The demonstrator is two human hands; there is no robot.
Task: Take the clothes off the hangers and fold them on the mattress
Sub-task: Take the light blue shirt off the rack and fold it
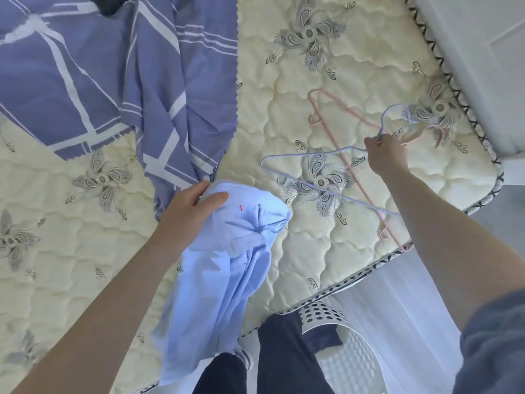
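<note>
— Where's the shirt?
— In your left hand (193,203): fingers and thumb are curled round the bunched top of the light blue shirt (227,265), and the rest hangs down past the near edge of the mattress (369,66).
— And my right hand (386,157)?
— You're pinching the neck of the bare blue hanger (341,195), which crosses over a pink hanger (314,118) lying on the mattress. A blue striped sheet (85,66) lies to the left and a white laundry basket (341,351) stands by your legs.
</note>
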